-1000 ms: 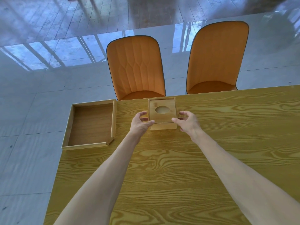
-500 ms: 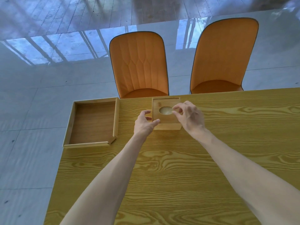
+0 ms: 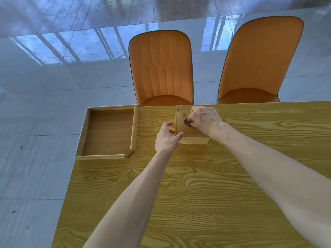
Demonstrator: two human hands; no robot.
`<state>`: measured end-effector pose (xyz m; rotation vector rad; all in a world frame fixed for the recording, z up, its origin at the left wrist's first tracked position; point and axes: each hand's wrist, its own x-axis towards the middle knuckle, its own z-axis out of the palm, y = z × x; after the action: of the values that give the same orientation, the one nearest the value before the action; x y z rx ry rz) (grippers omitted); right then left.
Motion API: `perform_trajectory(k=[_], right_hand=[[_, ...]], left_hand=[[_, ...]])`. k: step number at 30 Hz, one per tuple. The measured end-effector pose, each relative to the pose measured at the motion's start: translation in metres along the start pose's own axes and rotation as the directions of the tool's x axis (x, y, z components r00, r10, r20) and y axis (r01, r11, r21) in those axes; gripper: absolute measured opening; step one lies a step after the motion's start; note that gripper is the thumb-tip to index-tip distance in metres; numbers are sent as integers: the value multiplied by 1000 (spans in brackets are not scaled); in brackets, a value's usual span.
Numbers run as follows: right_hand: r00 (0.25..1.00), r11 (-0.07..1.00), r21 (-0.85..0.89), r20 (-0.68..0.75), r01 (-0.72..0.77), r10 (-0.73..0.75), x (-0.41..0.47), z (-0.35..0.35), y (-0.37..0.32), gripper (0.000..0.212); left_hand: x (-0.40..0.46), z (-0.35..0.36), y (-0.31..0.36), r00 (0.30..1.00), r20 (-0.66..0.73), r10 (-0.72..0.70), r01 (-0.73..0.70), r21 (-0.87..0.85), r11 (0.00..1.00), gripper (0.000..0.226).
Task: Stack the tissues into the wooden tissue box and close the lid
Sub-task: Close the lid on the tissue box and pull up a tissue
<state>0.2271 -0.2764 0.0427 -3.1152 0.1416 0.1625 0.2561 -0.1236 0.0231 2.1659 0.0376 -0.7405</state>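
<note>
The wooden tissue box (image 3: 194, 140) stands at the table's far edge, with its lid (image 3: 180, 120) on top. The lid has a dark oval hole (image 3: 186, 122), partly covered by my fingers. My right hand (image 3: 204, 119) lies over the lid with its fingertips pinched at the rim of the hole. My left hand (image 3: 167, 138) is against the box's left side, thumb on the front left corner, fingers curled by the wall. No tissues show in view; the inside of the box is hidden.
A shallow wooden tray (image 3: 133, 129) lies at the table's far left corner, partly over the edge. Two orange chairs (image 3: 161, 68) (image 3: 259, 59) stand behind the wooden table (image 3: 197, 194). A glossy tiled floor lies to the left.
My right hand has moved from the box's right side up onto the lid and put its fingers into the hole. The left hand stays at the box's left side.
</note>
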Motion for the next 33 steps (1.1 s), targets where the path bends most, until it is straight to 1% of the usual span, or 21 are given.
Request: perform_trajectory(k=[5, 8, 10, 12, 14, 15, 17, 19, 21, 25, 33], right_hand=[[999, 996, -83, 18, 41, -40, 1, 5, -2, 14], [997, 995, -69, 5, 76, -75, -1, 7, 3, 15], [997, 998, 4, -26, 70, -70, -7, 8, 5, 19], [997, 992, 119, -77, 35, -26, -13, 8, 7, 24], [991, 977, 211, -128, 3, 24, -18, 9, 8, 23], [988, 973, 229, -147, -9, 44, -19, 10, 10, 21], [983, 970, 241, -170, -29, 71, -22, 11, 12, 18], [978, 964, 262, -187, -41, 92, -24, 10, 15, 16], [970, 954, 294, -210, -54, 119, -26, 7, 17, 18], [960, 937, 341, -229, -75, 160, -30, 2, 20, 20], [946, 908, 412, -256, -78, 197, -38, 4, 22, 20]], left_hand=[[2, -1, 0, 1000, 10, -20, 20, 5, 1000, 58], [1, 1, 0, 1000, -15, 10, -9, 44, 999, 60], [1, 4, -1, 996, -54, 70, -61, 151, 987, 64], [-1, 5, -2, 987, -66, 145, -119, 299, 947, 68], [-4, 7, 0, 980, -13, 198, -174, 425, 888, 65], [-6, 8, 1, 977, 31, 209, -199, 470, 860, 61], [-8, 10, 0, 969, 102, 224, -243, 530, 812, 54], [-8, 11, -1, 963, 126, 238, -267, 571, 776, 52], [-8, 11, -2, 962, 135, 238, -271, 587, 763, 51], [-6, 10, -2, 965, 143, 218, -260, 583, 769, 44], [-6, 11, -3, 968, 139, 207, -249, 577, 778, 47]])
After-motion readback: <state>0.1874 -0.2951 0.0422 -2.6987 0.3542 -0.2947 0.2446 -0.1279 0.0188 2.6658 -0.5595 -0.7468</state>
